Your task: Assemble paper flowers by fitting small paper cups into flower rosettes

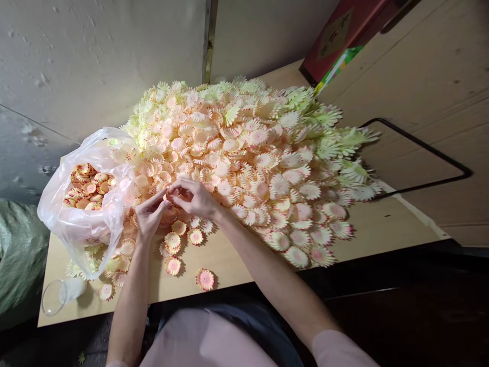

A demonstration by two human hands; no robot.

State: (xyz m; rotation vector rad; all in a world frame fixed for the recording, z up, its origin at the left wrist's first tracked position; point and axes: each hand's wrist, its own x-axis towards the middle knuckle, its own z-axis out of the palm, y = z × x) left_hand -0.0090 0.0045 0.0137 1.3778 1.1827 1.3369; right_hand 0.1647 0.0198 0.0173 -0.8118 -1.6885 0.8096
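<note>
Hands, qty 2: L hand (151,213) and R hand (196,198) meet at the near L side of the pile; fingertips together, pinching 1 small piece (165,197), mostly hidden, ID can't tell. Flower pieces (263,163): 1 large pile across the tabletop (233,270), qty too high to count; pieces overlap. Loose disc (205,279), qty 1, lies apart at the near edge; several others between the forearms, exact no. unclear. Plastic bag (57,204), qty 1, L of hands, w/ red-edged pieces (89,187) inside, count n/a (stacked). Cup (74,289), qty 1, near L corner; orientation can't tell. Surroundings: green sack (19,260) ×1, far L of bag; red box (346,38) ×1 and green packet (338,69) ×1, far R; black bar (466,172) ×1, bent, R of pile. Obstructions: forearms block view of part of tabletop + near pieces; bag wall covers others.
</note>
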